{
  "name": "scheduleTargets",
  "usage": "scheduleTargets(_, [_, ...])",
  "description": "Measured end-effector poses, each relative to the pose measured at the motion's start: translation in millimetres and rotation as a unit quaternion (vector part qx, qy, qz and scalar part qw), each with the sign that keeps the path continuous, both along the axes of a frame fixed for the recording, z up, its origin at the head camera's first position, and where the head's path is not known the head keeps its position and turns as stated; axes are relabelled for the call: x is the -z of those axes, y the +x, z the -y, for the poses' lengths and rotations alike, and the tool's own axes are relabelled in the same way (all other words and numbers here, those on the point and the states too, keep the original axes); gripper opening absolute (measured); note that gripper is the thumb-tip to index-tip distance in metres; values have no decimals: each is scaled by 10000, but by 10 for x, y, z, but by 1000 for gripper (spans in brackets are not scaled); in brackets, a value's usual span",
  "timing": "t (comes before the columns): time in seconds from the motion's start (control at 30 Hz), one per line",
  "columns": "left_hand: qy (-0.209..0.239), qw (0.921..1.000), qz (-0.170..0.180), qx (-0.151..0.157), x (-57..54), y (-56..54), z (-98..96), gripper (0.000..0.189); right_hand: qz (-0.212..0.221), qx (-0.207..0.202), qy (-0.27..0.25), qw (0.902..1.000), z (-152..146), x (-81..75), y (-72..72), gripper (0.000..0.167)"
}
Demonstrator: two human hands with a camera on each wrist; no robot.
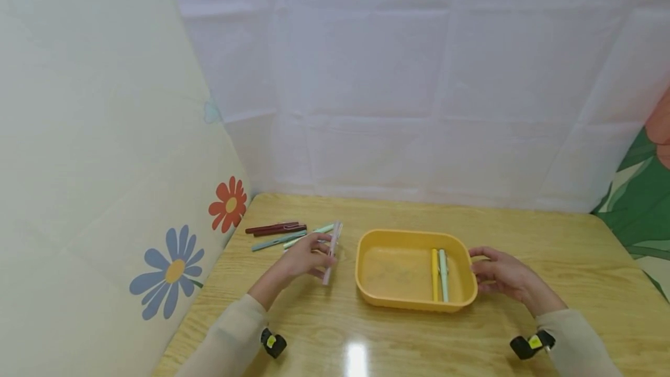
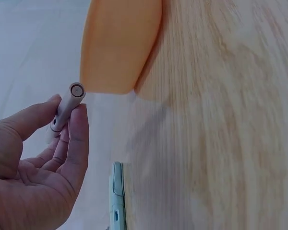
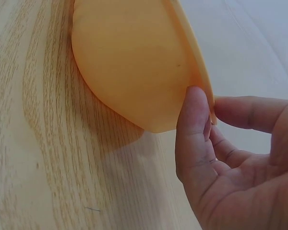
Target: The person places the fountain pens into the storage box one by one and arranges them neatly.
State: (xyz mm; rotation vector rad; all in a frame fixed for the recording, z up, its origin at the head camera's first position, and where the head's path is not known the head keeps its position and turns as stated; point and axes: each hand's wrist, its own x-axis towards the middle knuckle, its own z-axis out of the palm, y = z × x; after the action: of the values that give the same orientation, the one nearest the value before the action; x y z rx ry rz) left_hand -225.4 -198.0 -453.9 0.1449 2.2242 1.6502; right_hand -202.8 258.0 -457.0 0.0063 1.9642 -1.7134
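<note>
My left hand pinches a pale pink pen between thumb and fingers, above the table to the left of a yellow tray. In the left wrist view, the round end of that pen points toward the camera. Inside the tray, at its right side, a yellow pen and a mint green pen lie side by side. At the tray's right end, my right hand holds the rim between thumb and finger, as the right wrist view shows on the tray wall.
Dark red pens, a teal pen and light green pens lie on the wooden table at the back left, partly behind my left hand. White cloth hangs behind the table, and a flower-printed sheet borders its left side.
</note>
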Motion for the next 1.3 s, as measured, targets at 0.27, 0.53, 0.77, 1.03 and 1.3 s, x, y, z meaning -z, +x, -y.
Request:
scheduleTargets(0.27, [262, 9993, -54, 258, -51, 35, -78, 63, 35, 70, 28, 10000, 3, -4, 4, 54])
scheduleTargets(0.53, [527, 9980, -2, 360, -69, 34, -176, 68, 34, 60, -55, 10000, -1, 12, -7, 56])
scheduleTargets(0.77, [606, 9974, -29, 399, -110, 25, -274, 72, 48, 121, -19, 9999, 8, 8, -3, 57])
scheduleTargets(1.03, [627, 9976, -33, 287, -172, 24, -431, 76, 52, 100, -36, 9999, 2, 6, 1, 58])
scheduleTargets(1.3, [942, 9952, -14, 269, -201, 8, -604, 75, 94, 199, 18, 9998, 6, 9, -3, 57])
